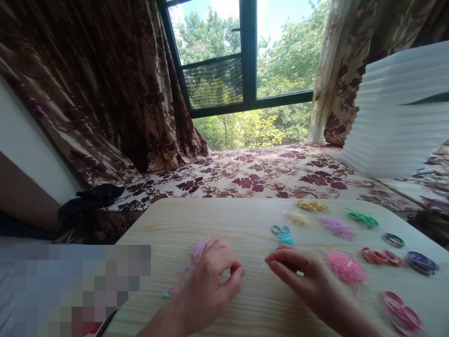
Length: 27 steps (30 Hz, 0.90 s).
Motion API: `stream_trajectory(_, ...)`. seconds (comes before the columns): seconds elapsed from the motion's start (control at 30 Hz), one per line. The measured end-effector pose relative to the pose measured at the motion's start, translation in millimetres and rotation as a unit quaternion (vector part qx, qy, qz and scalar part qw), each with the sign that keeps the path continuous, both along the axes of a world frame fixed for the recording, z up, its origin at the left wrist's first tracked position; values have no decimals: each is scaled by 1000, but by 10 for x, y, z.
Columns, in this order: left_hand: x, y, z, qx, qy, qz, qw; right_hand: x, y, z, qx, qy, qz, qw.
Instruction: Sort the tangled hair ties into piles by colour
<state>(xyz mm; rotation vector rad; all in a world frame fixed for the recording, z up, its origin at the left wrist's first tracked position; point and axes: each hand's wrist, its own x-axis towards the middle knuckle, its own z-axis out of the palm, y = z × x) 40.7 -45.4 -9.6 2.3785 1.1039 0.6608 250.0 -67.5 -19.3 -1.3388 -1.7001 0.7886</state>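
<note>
My left hand (213,276) rests over a loose pile of small pink and lilac bands (199,249) on the pale wooden table. Its fingers curl down and the thumb bends in toward them; whatever is between them is hidden. To the right, my right hand (301,269) has thumb and index finger pinched together, with a tiny pale bit at the tips too small to name. Just beyond those fingertips lies a light blue bundle of bands (286,238) beside small grey-blue rings (280,229). A bright pink heap of bands (345,267) sits beside the right wrist.
Across the table's right (245,220) lie yellow bands (312,206), cream bands (296,217), lilac bands (336,227), green bands (363,218), dark rings (393,240), red bands (380,256), purple bands (422,262) and deep pink bands (402,312). A white sheet (400,112) stands behind right.
</note>
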Motion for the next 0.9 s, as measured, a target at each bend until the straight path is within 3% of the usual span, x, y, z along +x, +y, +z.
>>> stream_trajectory(0.23,-130,157,-51,67,4,47,997,-27,9,47,-41,12,19,999)
stream_trajectory(0.43,-234,236,-15,90,33,89,991,-49,2,-126,0,-45,31,999)
stream_trajectory(0.6,-219,204,19,85,62,75,992,-74,-2,-222,1,-60,55,997)
stream_trajectory(0.9,-225,222,-34,105,49,63,991,-72,0,-206,10,-70,56,996)
